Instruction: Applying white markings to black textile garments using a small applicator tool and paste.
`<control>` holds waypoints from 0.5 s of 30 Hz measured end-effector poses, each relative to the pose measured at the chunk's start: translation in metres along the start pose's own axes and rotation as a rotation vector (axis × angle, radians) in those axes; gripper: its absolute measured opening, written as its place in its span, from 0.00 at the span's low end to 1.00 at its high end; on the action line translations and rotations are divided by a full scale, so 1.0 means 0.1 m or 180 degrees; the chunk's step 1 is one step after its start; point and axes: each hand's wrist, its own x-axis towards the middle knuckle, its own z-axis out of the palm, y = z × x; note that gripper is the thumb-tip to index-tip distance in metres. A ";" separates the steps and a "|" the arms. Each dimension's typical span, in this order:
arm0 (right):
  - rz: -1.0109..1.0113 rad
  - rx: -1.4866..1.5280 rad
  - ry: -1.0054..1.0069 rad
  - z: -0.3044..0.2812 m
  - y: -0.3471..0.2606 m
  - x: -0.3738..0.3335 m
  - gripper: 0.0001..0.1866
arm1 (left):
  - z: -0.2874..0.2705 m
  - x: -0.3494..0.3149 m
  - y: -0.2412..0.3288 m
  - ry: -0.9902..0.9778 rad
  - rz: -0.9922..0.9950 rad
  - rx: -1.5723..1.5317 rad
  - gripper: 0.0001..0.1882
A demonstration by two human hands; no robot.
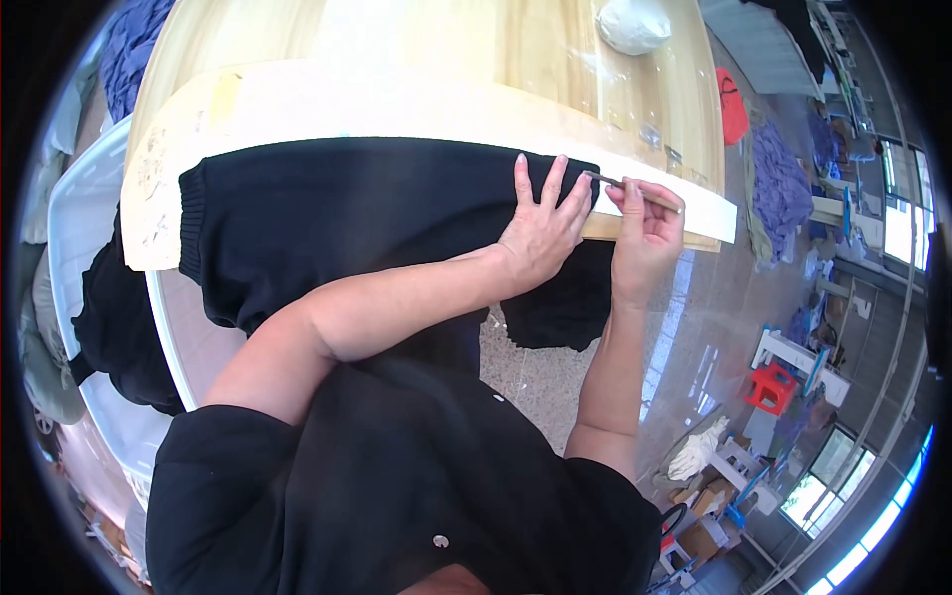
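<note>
A black knit garment piece (347,213) with a ribbed cuff (192,218) at its left end lies along the near edge of the wooden table (535,59). My left hand (545,223) rests flat on the garment near its right end, fingers spread. Just beyond those fingertips, my right hand (650,223) pinches a thin stick-like tool (659,199) with a brownish handle and a dark, narrow tip. That tip meets the garment's right end by the far edge; its exact kind is too small to tell. More black cloth (560,297) hangs below the table edge.
A long white strip or board (709,213) runs under the garment. A white wrapped bundle (635,25) sits at the far right of the table. Left of me stands a white plastic tub (74,198) with black cloth (124,327). A red stool (772,389) is off right.
</note>
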 end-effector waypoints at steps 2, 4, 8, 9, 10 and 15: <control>0.0053 -0.0003 -0.0093 0.03 0.04 -0.02 0.06 | 0.02 0.00 0.00 -0.0016 0.0009 -0.0045 0.28; 0.0104 -0.0125 -0.0191 0.05 0.08 -0.02 0.06 | 0.02 -0.01 0.01 0.0001 0.0038 0.0047 0.29; 0.0083 -0.0208 -0.0250 0.09 0.06 -0.01 0.05 | 0.05 0.00 0.00 0.0110 -0.0029 -0.0002 0.29; 0.0050 -0.0016 -0.0138 0.12 0.04 -0.02 0.05 | 0.04 0.00 0.00 0.0111 -0.0026 0.0054 0.30; -0.0040 -0.0084 -0.0107 0.14 -0.01 -0.05 0.05 | 0.03 0.00 0.00 0.0099 -0.0032 0.0013 0.29; -0.0013 -0.0022 -0.0545 0.54 -0.20 -0.14 0.08 | 0.11 -0.03 -0.02 0.0124 0.0132 -0.0077 0.29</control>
